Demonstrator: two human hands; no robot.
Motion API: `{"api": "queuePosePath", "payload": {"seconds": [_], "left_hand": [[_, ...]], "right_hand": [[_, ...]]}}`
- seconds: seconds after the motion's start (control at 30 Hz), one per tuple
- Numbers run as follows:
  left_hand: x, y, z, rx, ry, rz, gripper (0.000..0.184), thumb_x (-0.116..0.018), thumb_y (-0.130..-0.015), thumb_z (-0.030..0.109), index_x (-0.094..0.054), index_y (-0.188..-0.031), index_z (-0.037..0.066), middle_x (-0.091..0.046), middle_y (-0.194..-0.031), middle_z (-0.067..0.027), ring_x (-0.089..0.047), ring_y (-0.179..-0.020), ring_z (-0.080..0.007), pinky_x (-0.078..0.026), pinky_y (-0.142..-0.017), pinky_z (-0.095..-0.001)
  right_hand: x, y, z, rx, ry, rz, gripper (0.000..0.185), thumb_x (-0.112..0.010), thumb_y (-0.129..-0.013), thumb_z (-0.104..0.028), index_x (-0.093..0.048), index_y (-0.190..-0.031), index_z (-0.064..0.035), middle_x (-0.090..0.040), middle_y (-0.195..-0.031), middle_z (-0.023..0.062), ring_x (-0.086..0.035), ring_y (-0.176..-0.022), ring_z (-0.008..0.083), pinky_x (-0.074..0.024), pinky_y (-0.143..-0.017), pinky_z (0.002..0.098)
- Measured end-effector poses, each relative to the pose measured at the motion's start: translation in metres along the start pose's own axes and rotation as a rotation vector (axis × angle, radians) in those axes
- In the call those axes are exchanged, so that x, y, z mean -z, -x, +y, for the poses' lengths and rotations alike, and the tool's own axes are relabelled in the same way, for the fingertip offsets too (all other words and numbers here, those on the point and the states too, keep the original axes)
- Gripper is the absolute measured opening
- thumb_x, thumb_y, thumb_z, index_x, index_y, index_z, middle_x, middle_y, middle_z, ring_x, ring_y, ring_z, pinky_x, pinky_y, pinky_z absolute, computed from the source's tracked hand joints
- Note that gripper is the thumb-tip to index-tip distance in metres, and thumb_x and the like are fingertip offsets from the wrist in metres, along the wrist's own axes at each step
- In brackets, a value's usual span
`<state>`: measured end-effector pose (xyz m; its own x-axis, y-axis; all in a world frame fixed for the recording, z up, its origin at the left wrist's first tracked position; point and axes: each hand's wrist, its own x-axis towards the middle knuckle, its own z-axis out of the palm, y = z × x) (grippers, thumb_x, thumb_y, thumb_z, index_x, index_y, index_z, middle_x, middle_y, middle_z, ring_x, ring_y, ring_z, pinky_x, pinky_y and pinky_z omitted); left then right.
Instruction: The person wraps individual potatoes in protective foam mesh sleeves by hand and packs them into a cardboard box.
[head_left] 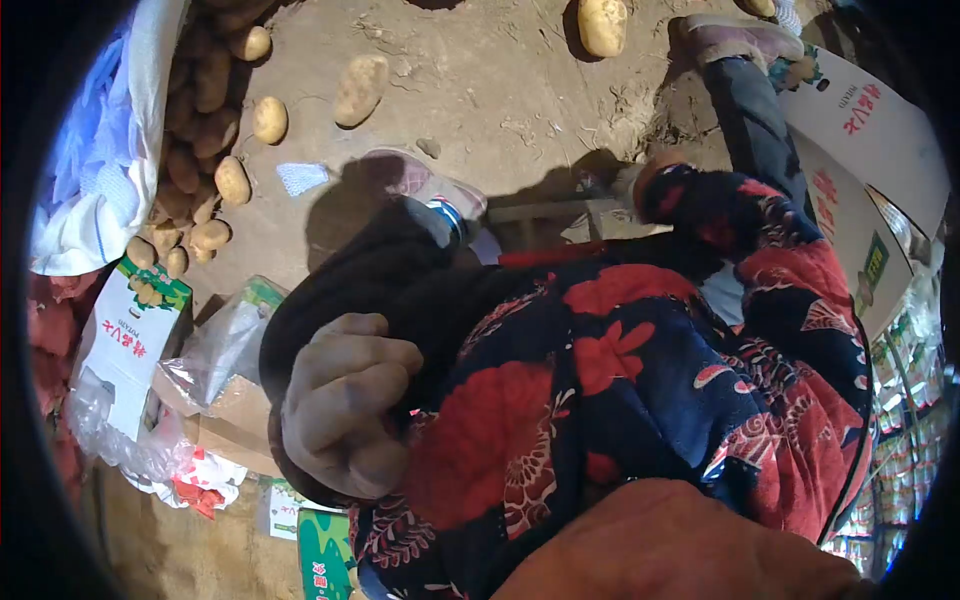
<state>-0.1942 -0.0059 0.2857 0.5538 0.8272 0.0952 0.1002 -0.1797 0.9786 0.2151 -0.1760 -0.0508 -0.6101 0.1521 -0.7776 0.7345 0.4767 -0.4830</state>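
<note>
Over the dark trouser leg [330, 290] at centre left is my left hand [350, 405], in a pale glove. Its fingers are curled closed, and whatever they may hold is hidden. My right arm, in a dark sleeve with red flowers [790, 270], reaches up toward the ground between the two shoes. At the cuff, my right hand [630, 188] is small, shadowed and partly covered, so its fingers cannot be made out. Near it lies a greyish frame-like object [540, 212], partly in shadow.
Potatoes [232, 181] lie heaped at upper left, with others scattered on the dirt ground [480, 90]. A white sack [150, 90] stands at far left. Printed potato cartons [130, 350] are at left and right [870, 120]. Clear plastic [225, 345] lies at lower left.
</note>
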Motion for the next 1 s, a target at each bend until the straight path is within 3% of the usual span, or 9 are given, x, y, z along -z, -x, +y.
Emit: {"api": "queuePosePath", "payload": {"seconds": [0.07,0.17,0.37,0.5,0.57,0.77,0.9,0.97,1.0], "left_hand": [[-0.005,0.005,0.001,0.009,0.018,0.045,0.038,-0.049,-0.087,0.034,-0.054,-0.091,-0.004,-0.060,-0.079,-0.0175,-0.057,-0.075,-0.0243,-0.045,-0.079,-0.0411],[-0.003,0.008,-0.003,-0.006,0.014,0.077,0.040,-0.049,-0.088,0.036,-0.054,-0.090,-0.004,-0.060,-0.080,-0.0177,-0.057,-0.075,-0.0247,-0.046,-0.078,-0.0411],[0.017,0.024,-0.002,0.041,-0.054,0.004,0.047,-0.047,-0.089,0.044,-0.054,-0.092,-0.002,-0.060,-0.083,-0.0186,-0.058,-0.075,-0.0266,-0.045,-0.079,-0.0443],[0.016,0.053,-0.005,-0.033,-0.110,0.254,0.048,-0.045,-0.089,0.043,-0.050,-0.100,-0.003,-0.057,-0.082,-0.0222,-0.058,-0.071,-0.0281,-0.045,-0.082,-0.0451],[0.018,0.057,0.000,0.038,-0.110,0.249,0.044,-0.046,-0.089,0.039,-0.050,-0.099,-0.003,-0.056,-0.081,-0.0219,-0.058,-0.071,-0.0282,-0.045,-0.080,-0.0447],[0.028,0.065,0.007,-0.128,-0.288,0.547,0.032,-0.050,-0.084,0.026,-0.050,-0.099,-0.003,-0.056,-0.081,-0.0190,-0.058,-0.067,-0.0287,-0.048,-0.074,-0.0423],[0.030,0.084,-0.014,0.102,-0.395,0.715,0.031,-0.051,-0.084,0.025,-0.050,-0.099,-0.002,-0.057,-0.083,-0.0180,-0.058,-0.067,-0.0282,-0.048,-0.072,-0.0412],[0.022,0.101,-0.040,0.291,-0.410,0.753,0.030,-0.052,-0.084,0.024,-0.050,-0.099,-0.002,-0.057,-0.084,-0.0175,-0.059,-0.067,-0.0280,-0.049,-0.071,-0.0407],[0.016,0.113,-0.055,0.384,-0.413,0.760,0.030,-0.052,-0.084,0.024,-0.050,-0.099,-0.002,-0.057,-0.084,-0.0173,-0.059,-0.067,-0.0278,-0.049,-0.070,-0.0404]], "right_hand": [[0.043,0.041,0.021,-0.352,-0.124,-0.284,0.040,-0.061,-0.075,-0.027,-0.057,-0.114,-0.0192,-0.054,-0.116,0.0135,-0.053,-0.106,0.0283,-0.0433,-0.083,0.0417],[0.073,0.044,0.051,-0.464,-0.148,-0.086,0.041,-0.061,-0.077,-0.024,-0.056,-0.117,-0.0125,-0.055,-0.115,0.0150,-0.053,-0.107,0.0269,-0.0432,-0.086,0.0401],[0.086,0.008,0.003,-0.249,0.024,0.151,0.045,-0.055,-0.082,-0.025,-0.050,-0.120,-0.0015,-0.057,-0.111,0.0186,-0.053,-0.107,0.0292,-0.0442,-0.086,0.0401],[0.088,-0.001,-0.021,-0.271,-0.090,-0.404,0.048,-0.050,-0.082,-0.029,-0.045,-0.124,-0.0073,-0.057,-0.111,0.0191,-0.055,-0.103,0.0342,-0.0435,-0.085,0.0444],[0.093,-0.010,-0.046,-0.109,-0.156,0.041,0.043,-0.052,-0.080,-0.032,-0.051,-0.119,-0.0139,-0.058,-0.108,0.0178,-0.057,-0.098,0.0343,-0.0435,-0.083,0.0463],[0.113,-0.063,-0.101,0.159,-0.071,0.120,0.026,-0.053,-0.079,-0.031,-0.058,-0.099,-0.0158,-0.060,-0.090,0.0137,-0.059,-0.087,0.0321,-0.0463,-0.075,0.0433],[0.084,-0.060,-0.089,0.003,-0.128,0.056,0.032,-0.060,-0.073,-0.039,-0.062,-0.093,-0.0142,-0.062,-0.089,0.0119,-0.061,-0.084,0.0292,-0.0482,-0.071,0.0391],[0.155,0.026,-0.093,-0.156,0.038,-0.141,0.033,-0.062,-0.071,-0.045,-0.067,-0.081,-0.0142,-0.064,-0.082,0.0106,-0.062,-0.080,0.0248,-0.0488,-0.070,0.0383],[0.115,0.025,-0.065,-0.454,-0.123,0.002,0.035,-0.063,-0.070,-0.049,-0.070,-0.072,-0.0150,-0.065,-0.077,0.0099,-0.063,-0.077,0.0220,-0.0496,-0.070,0.0360]]}}
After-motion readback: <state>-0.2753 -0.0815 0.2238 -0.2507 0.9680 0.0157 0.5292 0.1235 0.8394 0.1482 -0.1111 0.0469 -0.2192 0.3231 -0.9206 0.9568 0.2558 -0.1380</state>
